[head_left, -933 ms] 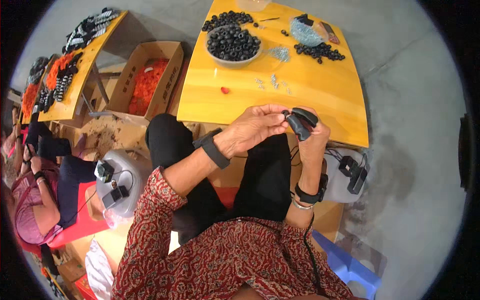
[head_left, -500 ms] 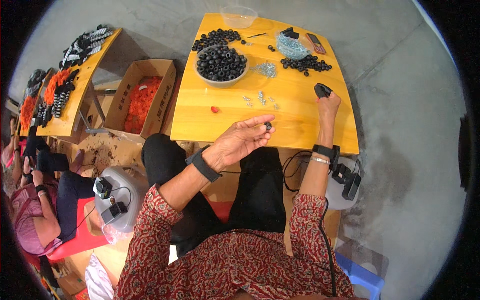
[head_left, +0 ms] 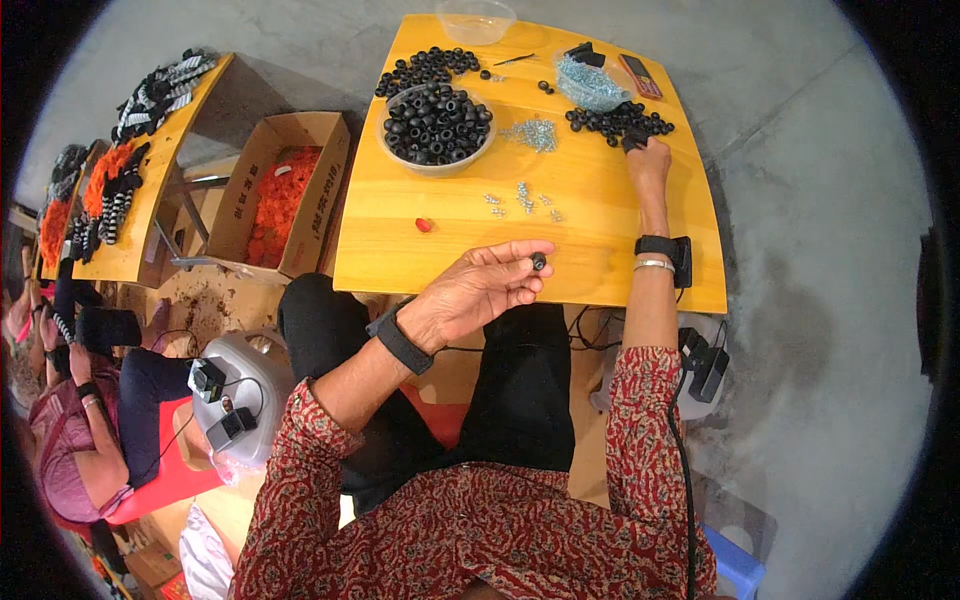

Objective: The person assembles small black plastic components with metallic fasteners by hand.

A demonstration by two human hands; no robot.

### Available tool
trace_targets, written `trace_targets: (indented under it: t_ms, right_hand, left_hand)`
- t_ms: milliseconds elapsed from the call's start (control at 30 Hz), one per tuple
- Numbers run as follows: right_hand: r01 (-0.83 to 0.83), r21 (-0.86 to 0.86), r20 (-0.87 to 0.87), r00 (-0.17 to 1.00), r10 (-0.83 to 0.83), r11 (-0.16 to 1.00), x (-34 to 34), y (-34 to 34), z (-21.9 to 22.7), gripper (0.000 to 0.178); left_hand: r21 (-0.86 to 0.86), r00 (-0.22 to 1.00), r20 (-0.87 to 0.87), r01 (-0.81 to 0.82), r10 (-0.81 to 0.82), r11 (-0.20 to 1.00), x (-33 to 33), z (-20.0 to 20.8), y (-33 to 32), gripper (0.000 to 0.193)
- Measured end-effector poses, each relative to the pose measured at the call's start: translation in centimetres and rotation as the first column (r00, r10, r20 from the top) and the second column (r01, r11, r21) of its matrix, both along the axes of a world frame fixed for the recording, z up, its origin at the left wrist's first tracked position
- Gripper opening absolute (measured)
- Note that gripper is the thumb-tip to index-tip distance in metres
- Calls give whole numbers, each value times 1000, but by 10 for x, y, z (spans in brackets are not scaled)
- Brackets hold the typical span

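Between the thumb and fingers of my left hand [head_left: 485, 288] sits a small round black bead-like piece [head_left: 539, 261] with a lighter spot at its centre, held above the table's near edge. My right hand [head_left: 650, 168] is closed around a black object [head_left: 634, 142] whose kind I cannot make out. It reaches to the near side of a heap of loose black bead-like pieces [head_left: 605, 120] at the table's right. Several small silvery metal pieces [head_left: 524, 197] lie in little groups in front of my left hand.
On the yellow table [head_left: 385, 260] stand a bowl of black pieces [head_left: 437, 169], a tub of silvery pieces [head_left: 592, 88] and an empty clear bowl [head_left: 476, 22]. A phone-like device [head_left: 641, 76] and a red bit [head_left: 424, 225] lie there. Leftward are a cardboard box [head_left: 330, 190] and a seated co-worker [head_left: 80, 440].
My right hand has moved away from me and slightly left, to the heap of black pieces, carrying the black object. My left hand keeps its piece, nearly in place.
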State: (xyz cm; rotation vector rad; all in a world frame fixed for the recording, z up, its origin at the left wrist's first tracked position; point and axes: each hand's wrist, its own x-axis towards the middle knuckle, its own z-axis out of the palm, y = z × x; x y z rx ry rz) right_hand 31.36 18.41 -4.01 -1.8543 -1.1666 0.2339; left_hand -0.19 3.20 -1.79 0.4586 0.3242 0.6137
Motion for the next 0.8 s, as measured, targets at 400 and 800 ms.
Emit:
trace_targets:
  t_ms: [400,800]
  right_hand:
    - [-85,-36,412,907,92,996,23,29,-14,20]
    - [-90,-102,490,862,129,991,16,8,-5,12]
  left_hand:
    - [10,1000,-21,24,-23,1000,1,0,0,35]
    - [4,1000,-21,-4,4,1000,0,-2,1,32]
